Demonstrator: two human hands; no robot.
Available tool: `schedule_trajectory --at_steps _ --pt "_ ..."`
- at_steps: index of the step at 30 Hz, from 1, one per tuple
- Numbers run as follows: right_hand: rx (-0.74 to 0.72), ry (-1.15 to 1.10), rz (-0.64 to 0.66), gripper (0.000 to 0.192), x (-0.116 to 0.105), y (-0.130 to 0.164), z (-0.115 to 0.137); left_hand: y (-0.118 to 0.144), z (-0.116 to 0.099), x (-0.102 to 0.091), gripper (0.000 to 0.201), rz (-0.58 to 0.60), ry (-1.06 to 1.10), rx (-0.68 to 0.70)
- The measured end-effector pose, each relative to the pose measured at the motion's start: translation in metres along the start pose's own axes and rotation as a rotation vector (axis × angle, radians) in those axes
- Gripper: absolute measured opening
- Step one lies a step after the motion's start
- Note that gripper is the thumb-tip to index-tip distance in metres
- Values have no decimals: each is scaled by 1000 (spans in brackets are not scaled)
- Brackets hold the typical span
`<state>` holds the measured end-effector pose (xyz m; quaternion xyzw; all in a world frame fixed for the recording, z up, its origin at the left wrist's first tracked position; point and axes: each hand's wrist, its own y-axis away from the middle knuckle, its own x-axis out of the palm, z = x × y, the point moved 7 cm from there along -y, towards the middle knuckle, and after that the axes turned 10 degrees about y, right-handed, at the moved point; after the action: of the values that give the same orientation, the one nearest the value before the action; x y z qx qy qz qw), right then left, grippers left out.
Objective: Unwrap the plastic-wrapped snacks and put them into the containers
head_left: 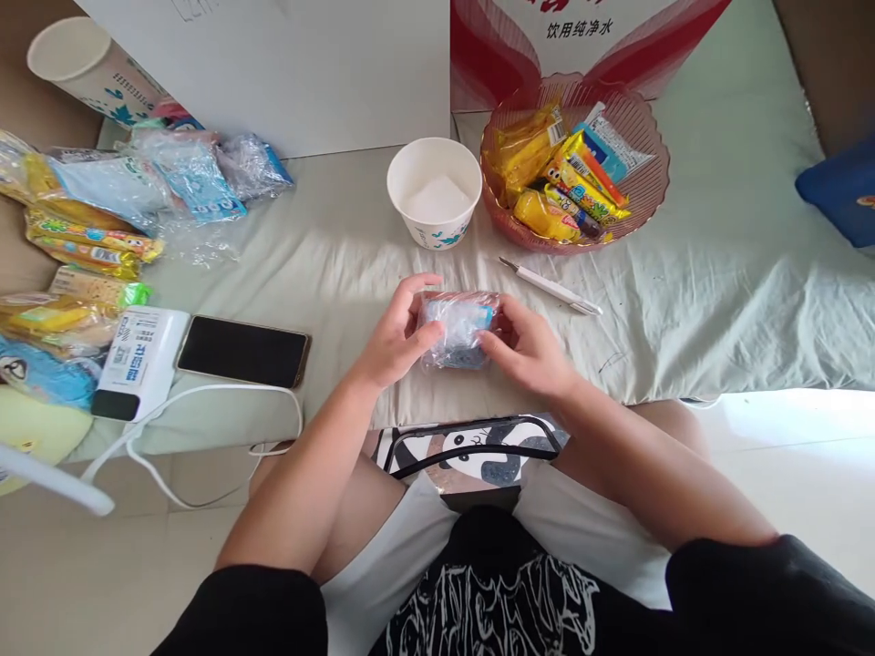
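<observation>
My left grip (396, 339) and my right grip (526, 351) both close around a small crinkly clear-plastic packet with blue print (457, 330), held between them just above the pale green bedsheet (717, 301). Just beyond lies a white pen-like cutter (550, 287), then a white paper cup (435, 191) beside a pink plastic basket of snack packets (643, 182). A black phone (242, 351) lies well to my left.
</observation>
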<state>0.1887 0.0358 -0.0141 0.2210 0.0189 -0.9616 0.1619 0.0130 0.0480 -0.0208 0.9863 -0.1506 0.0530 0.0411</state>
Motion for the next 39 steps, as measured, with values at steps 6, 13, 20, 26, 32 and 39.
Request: schedule_trajectory --at_steps 6,13,20,26,32,39 --pt "47 -111 -78 30 -2 -1 -13 2 -2 4 72 73 -70 98" --pt "-92 15 -115 63 -2 3 -5 4 -10 10 36 65 -240 182" --pt "-290 312 -135 37 -6 3 10 4 -13 6 25 9 -224 139" --pt "-237 509 -374 30 -40 7 8 2 -6 -16 44 -140 -135 126" --pt "4 878 -446 36 -74 9 -23 3 -13 -42 38 -359 -277 247" --pt "-64 735 -310 18 -81 1 -28 2 -11 -42 23 -382 -389 234"
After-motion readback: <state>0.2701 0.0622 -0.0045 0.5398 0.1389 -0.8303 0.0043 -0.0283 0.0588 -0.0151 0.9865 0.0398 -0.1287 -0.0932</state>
